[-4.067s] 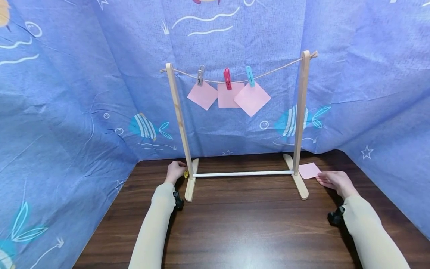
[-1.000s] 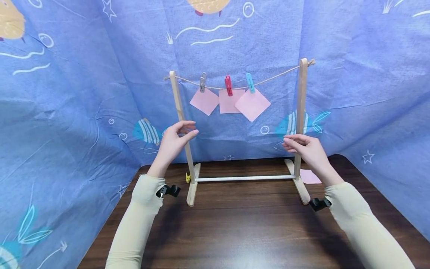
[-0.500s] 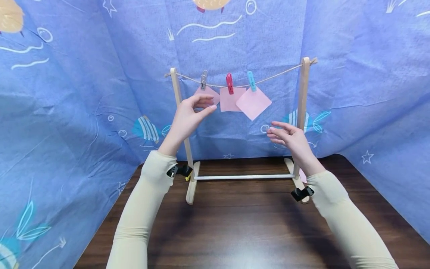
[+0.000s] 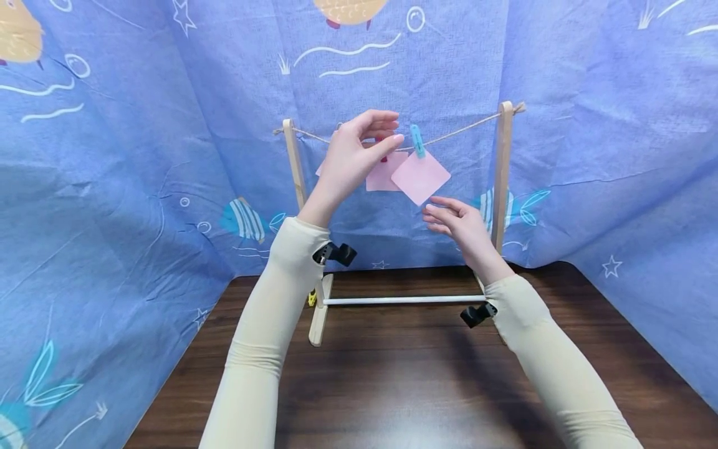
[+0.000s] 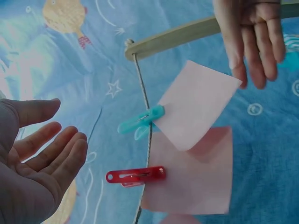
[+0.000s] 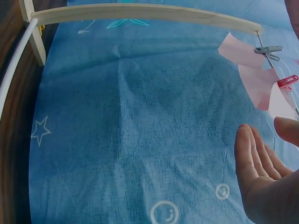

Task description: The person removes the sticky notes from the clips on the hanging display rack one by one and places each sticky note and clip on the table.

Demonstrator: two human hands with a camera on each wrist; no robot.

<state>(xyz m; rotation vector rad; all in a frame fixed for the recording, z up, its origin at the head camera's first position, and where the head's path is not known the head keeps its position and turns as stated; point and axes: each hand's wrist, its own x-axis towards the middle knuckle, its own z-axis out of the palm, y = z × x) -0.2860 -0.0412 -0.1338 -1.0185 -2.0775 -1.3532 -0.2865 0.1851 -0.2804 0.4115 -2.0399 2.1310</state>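
Up at the string (image 5: 141,81), the left hand (image 4: 354,153) is hovering beside the blue clothespin (image 4: 417,141), its fingers relaxed and its thumb standing apart from them; in the head view it is covering part of the red clothespin (image 5: 140,175). And below, the right hand (image 4: 462,224) is waiting right by the lower corner of a pink paper (image 4: 422,178), fingers extended and loose, thumb apart. Touching or just short of it? I cannot tell!

That paper is hanging corner-down from the blue clothespin, overlapping a second paper (image 5: 191,186), which the red clothespin is holding almost square. Further along, the grey clothespin (image 6: 269,49) is gripping a third paper (image 6: 242,52), also pink, mostly hidden by the left hand from the head view.

The string is running between the left post (image 4: 294,165) and the right post (image 4: 502,174), with a white rod (image 4: 404,300) joining them low down. Over by the left foot, a yellow clothespin (image 4: 311,299) is sitting on the brown bench (image 4: 392,368), and a blue cloth (image 4: 168,168) is hanging behind it all.
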